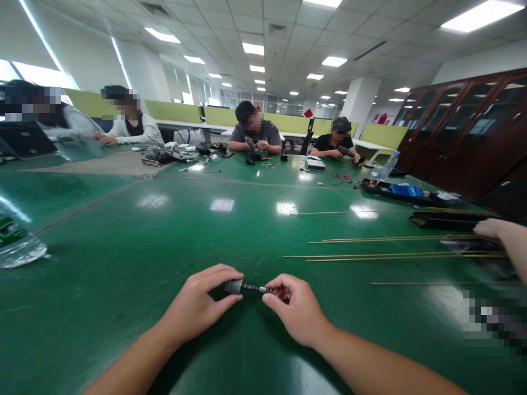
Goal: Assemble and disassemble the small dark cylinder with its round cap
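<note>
Between my two hands, a dark cylindrical part (234, 286) with a thin black shaft (252, 287) lies level above the green table (164, 241). My left hand (201, 296) grips the wide cylinder end between thumb and fingers. The fingers of my right hand (294, 307) pinch the far end of the shaft, where a short silvery section and a small coil-like piece show. The tip beyond that is hidden by my right fingers.
Several thin brass-coloured rods (349, 255) lie at the right, near another person's hand (489, 227). A clear bottle (20, 247) is at the left edge. Tools, a black tray (382, 190) and several people are across the table.
</note>
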`<action>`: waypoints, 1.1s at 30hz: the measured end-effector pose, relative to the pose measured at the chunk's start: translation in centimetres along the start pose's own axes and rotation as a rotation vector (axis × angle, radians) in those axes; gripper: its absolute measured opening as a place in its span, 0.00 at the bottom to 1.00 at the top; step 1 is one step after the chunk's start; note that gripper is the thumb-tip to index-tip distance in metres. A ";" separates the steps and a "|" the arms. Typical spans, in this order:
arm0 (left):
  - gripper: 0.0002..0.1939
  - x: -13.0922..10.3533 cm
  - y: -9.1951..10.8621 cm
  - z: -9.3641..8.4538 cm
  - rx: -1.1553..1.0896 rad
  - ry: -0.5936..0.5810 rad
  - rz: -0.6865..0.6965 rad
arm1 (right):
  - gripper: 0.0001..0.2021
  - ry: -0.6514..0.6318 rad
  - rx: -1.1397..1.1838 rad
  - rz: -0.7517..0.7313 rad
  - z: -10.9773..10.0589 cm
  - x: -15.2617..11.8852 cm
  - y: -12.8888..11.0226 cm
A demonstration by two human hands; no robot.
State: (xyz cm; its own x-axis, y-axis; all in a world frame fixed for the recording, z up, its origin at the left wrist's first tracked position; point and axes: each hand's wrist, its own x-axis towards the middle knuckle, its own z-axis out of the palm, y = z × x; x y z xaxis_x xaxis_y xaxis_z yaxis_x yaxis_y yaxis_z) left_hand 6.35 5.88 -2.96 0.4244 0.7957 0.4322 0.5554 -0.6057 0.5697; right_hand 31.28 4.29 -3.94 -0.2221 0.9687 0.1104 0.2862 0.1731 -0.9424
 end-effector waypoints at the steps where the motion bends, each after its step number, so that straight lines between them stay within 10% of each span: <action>1: 0.14 0.0 0.0 0.0 0.000 0.000 -0.001 | 0.06 -0.001 -0.002 -0.002 0.0 0.0 0.0; 22: 0.14 0.2 -0.2 -0.4 0.030 0.000 -0.030 | 0.06 0.007 -0.009 -0.007 0.0 -0.1 -0.1; 29: 0.23 0.8 -1.5 -0.1 0.003 0.158 -0.252 | 0.09 -0.017 0.029 -0.007 -0.1 -0.1 -0.3; 33: 0.24 0.8 -2.7 -3.3 -0.230 0.272 -0.415 | 0.10 -0.018 0.016 -0.033 0.0 -0.2 -0.4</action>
State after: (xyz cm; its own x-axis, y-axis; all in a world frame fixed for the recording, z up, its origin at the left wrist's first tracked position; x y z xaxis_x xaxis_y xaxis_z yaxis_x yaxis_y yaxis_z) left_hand 2.84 8.15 -1.78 -0.0140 0.9580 0.2864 0.4537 -0.2491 0.8557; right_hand 31.26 4.02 -3.62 -0.2477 0.9592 0.1365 0.2638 0.2023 -0.9431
